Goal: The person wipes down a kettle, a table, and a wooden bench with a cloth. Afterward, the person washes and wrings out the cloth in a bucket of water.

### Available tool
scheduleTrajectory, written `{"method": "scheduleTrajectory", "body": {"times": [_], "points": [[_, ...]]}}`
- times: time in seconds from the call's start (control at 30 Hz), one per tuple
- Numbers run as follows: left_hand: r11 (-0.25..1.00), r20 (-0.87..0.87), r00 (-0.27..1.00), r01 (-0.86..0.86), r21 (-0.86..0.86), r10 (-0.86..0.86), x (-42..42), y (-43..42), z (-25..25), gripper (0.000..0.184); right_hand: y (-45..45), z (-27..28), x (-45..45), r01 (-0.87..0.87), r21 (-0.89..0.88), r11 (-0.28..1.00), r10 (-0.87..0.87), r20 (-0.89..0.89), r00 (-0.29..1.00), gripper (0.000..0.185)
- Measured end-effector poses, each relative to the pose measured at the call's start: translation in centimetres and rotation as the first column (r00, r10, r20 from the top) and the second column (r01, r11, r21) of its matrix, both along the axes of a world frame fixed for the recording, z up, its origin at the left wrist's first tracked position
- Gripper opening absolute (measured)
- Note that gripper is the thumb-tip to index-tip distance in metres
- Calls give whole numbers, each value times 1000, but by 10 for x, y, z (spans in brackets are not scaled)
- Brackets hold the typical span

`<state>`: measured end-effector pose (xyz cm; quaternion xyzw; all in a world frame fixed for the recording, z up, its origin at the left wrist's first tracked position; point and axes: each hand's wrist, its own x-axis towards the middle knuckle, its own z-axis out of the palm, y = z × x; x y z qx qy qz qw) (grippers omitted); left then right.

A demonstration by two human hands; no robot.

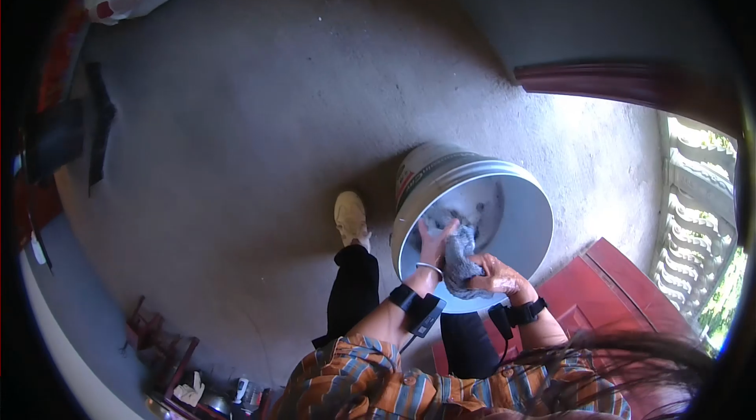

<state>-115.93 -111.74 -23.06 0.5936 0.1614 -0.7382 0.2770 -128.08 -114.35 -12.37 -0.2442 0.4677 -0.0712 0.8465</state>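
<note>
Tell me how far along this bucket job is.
Probably partway. Done: the grey cloth looks wet. In hand: the right hand grips it, and the left hand is spread beside it. Left: probably lifting it clear, since it is within the mouth of the bucket.

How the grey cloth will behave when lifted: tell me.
The cloth will likely flop, since it hangs bunched and creased by the right hand. It may be heavy for its size and slippery, as that hand looks wet.
</note>
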Motion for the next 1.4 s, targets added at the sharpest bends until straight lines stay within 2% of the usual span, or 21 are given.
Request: {"method": "scheduleTrajectory", "body": {"times": [0.07,0.13,0.2,0.23,0.27,0.3,0.33,0.4,0.5,0.6,0.67,0.73,0.8,0.93,1.0,1.07,1.1,1.23,1.27,1.33,1.4], "points": [[995,-131,991,-35,-89,24,10,15,7,49,-23,26,21,-444,-181,878,290,-537,792,34],[980,-256,966,-77,-183,29,15,16,11,37,16,-33,37,168,-424,890,-341,-372,863,35],[963,-275,930,-196,187,243,13,7,8,24,11,-47,37,129,-443,887,-345,-452,822,31],[989,-33,997,72,-132,-77,12,6,7,23,8,-53,35,46,-442,896,-304,-533,789,31],[848,283,910,392,-355,-302,9,8,7,22,6,-60,28,-44,-431,901,-258,-614,746,31],[778,384,836,524,-346,-393,5,7,12,25,13,-86,15,-87,-524,847,-343,-665,664,34],[688,487,738,649,-323,-467,3,5,15,27,15,-107,0,-150,-479,865,-310,-746,590,34],[606,601,696,688,-400,-393,1,26,-13,27,11,-111,-16,-596,-391,701,-151,-899,412,33],[728,576,772,554,-405,-268,6,19,-8,25,12,-123,-40,-751,-240,615,-85,-967,240,34],[672,661,673,660,-334,-332,13,28,-15,29,3,-128,-41,-752,-372,545,-256,-927,274,50],[603,868,428,771,-205,-252,8,31,-14,42,4,-123,-14,-770,-310,558,-159,-950,267,57],[709,723,605,667,-231,-334,12,23,-5,57,9,-134,-9,-787,-246,566,-63,-965,256,64],[776,646,728,537,-330,-229,10,30,-18,62,25,-182,-24,-809,48,585,323,-930,178,73],[820,534,821,440,-366,-202,8,30,-25,73,69,-255,-54,-732,229,642,516,-835,192,74],[855,488,830,439,-274,-270,6,20,-19,82,107,-266,-75,-548,-554,627,-2,-705,709,73],[886,400,884,369,-280,-242,4,15,-14,89,16,-106,-27,-582,-574,575,144,-630,763,62],[896,387,895,344,-280,-223,3,11,-10,90,9,-80,-29,-561,-586,584,141,-608,782,60],[958,189,977,149,-245,-103,2,-1,0,93,7,-22,-38,-445,-737,509,180,-414,892,54],[980,112,991,97,-173,-78,1,-1,2,92,-1,-9,-34,-384,-649,657,227,-315,922,52],[978,75,996,56,-202,-42,-2,9,0,85,-8,-3,-21,-226,-657,720,160,-160,974,48],[970,-21,1000,-11,-244,6,-3,20,-9,72,4,-23,-15,-198,-663,722,63,-221,973,48]]}}
